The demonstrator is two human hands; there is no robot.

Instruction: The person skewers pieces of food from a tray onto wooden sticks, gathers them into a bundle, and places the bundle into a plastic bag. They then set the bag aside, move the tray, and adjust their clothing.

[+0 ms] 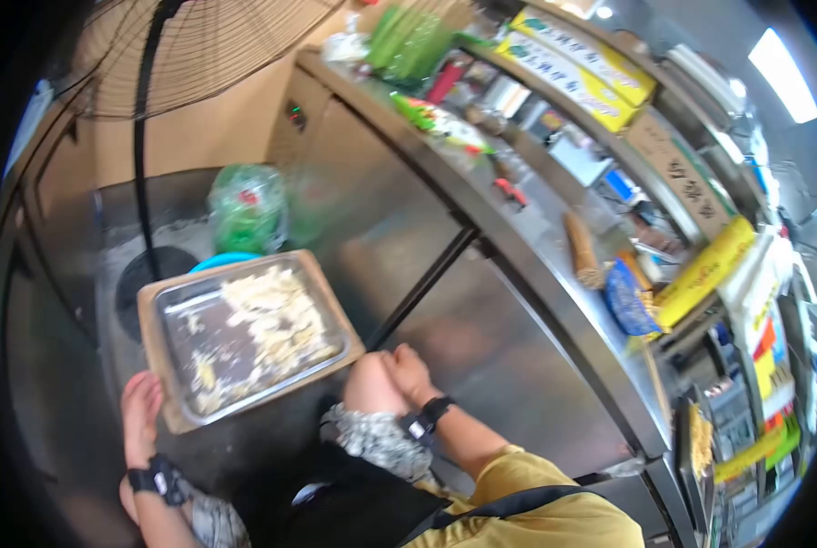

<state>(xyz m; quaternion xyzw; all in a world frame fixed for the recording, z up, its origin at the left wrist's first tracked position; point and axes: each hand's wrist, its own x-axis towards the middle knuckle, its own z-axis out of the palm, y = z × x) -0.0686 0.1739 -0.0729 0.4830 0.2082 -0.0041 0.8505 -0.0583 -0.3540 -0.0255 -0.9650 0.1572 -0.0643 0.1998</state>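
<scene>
A clear rectangular tray (230, 361) holds pale, crumbly pieces, heaped mostly on its right side. It rests on a brown board or box (173, 416), tilted in view. My left hand (142, 406) is beside the board's lower left corner, fingers loosely extended and nothing seen in them; whether it touches the board is unclear. On my bare right knee lies my right hand (408, 373), its fingers apart and empty, a short way right of the board. Both wrists wear black bands.
Behind the tray are a green-filled plastic bag (248, 210) and a blue rim (226, 260). A large fan (198, 55) stands at upper left. Along the right runs a steel counter (554, 247) with packages, a bundled brush (582, 251) and shelves of boxes (573, 78).
</scene>
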